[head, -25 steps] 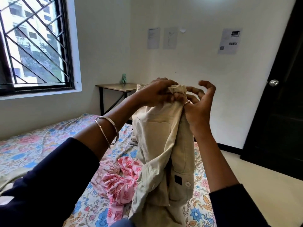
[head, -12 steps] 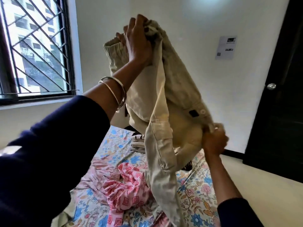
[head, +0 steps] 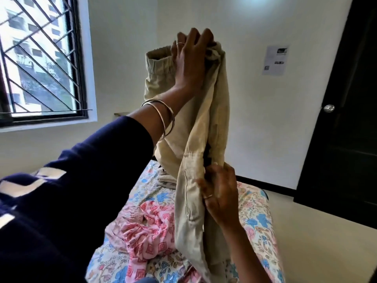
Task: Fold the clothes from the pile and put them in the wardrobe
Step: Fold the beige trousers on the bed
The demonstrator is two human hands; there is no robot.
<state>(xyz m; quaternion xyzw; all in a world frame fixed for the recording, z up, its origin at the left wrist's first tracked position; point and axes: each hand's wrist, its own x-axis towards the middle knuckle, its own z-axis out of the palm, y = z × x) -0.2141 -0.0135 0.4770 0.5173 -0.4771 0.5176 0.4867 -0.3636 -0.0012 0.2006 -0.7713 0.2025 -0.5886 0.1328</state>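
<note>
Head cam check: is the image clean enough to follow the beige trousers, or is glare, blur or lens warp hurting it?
Head view: beige trousers sharp; both hands only slightly soft; window bright, walls evenly lit; wide-angle bend leans the dark door; dark sleeve loses detail.

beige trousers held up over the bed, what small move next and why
Probably slide the right hand down the beige trousers to straighten them. The left hand grips the gathered top high up, the legs hang bunched and twisted, and the lower end trails on the bed.
</note>
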